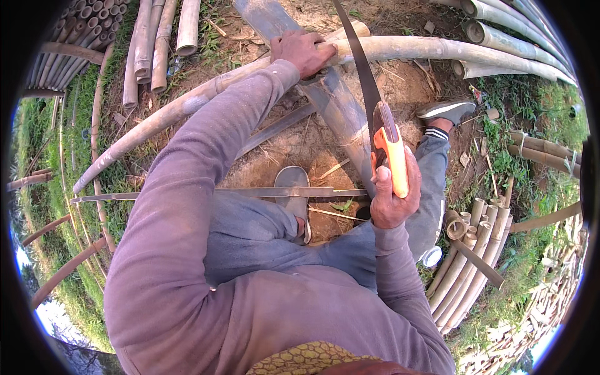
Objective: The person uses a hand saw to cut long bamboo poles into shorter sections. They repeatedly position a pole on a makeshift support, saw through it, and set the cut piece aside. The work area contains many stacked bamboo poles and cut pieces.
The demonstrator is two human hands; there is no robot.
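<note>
My left hand (303, 52) is closed over a long bamboo pole (425, 48), pressing it against a grey wooden plank (342, 111) that slants beneath. In my right hand (397, 197) is a handsaw (392, 159) with an orange handle, its fingers wrapped round the grip. The dark blade points away from me and crosses the pole just right of my left hand. Whether the teeth have cut into the pole cannot be made out. A shorter bamboo piece (350, 30) shows just beyond the pole.
Cut bamboo lengths (187, 31) lie at the far left, with more poles (494, 34) at the far right. A bundle of short bamboo (472, 262) stands by my right leg. A thin wooden bar (269, 192) crosses before my legs. A white-lidded container (431, 256) is nearby.
</note>
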